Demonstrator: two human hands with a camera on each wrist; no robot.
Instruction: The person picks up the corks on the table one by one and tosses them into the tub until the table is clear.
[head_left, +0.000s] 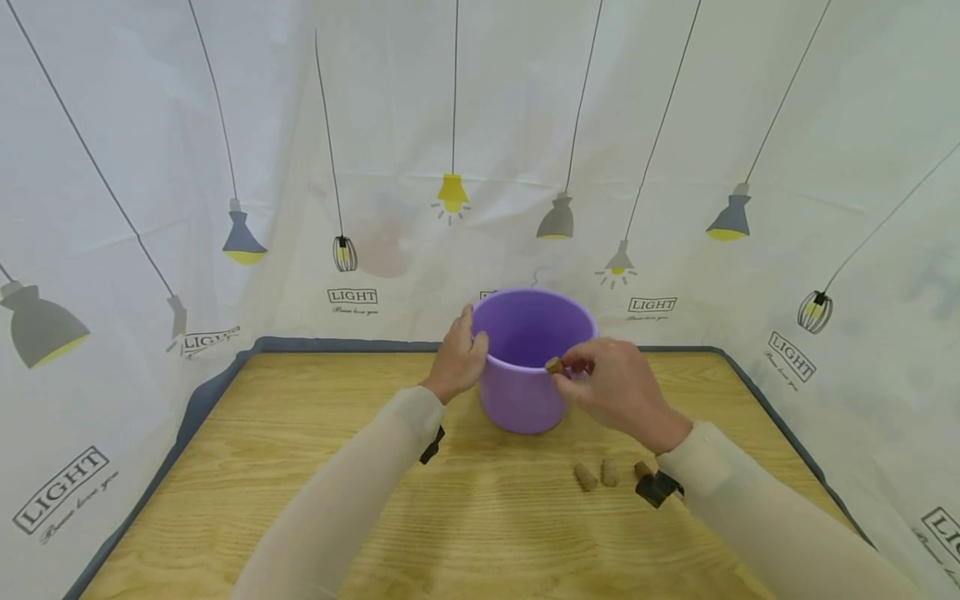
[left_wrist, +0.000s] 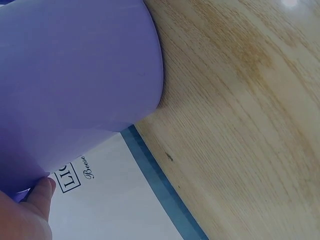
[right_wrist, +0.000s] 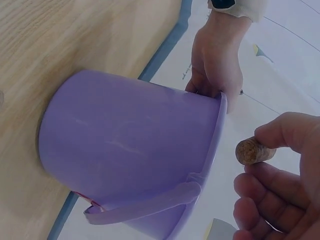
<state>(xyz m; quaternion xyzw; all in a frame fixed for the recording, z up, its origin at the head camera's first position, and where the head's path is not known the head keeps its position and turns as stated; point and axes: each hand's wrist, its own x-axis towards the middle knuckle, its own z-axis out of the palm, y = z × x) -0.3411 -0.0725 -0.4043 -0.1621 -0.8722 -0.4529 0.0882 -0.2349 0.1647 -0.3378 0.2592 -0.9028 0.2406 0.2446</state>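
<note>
A purple plastic bucket (head_left: 521,402) stands upright on the wooden table, its mouth facing up. At its left side my left hand (head_left: 456,360) grips the rim, with the thumb at the edge. Between thumb and fingertips, my right hand (head_left: 618,387) pinches a small brown cork (head_left: 554,366). In the head view this cork overlaps the near right part of the rim; the right wrist view shows the cork (right_wrist: 252,150) just above the mouth, apart from the rim. The bucket's purple handle (right_wrist: 145,207) hangs down along its side.
Several corks lie on the table (head_left: 420,533) in front of the bucket: one cork (head_left: 585,477), a second cork (head_left: 609,473) beside it, and another cork (head_left: 642,470) partly behind the right wrist's black camera (head_left: 657,489). A white lamp-printed curtain (head_left: 405,100) surrounds the table.
</note>
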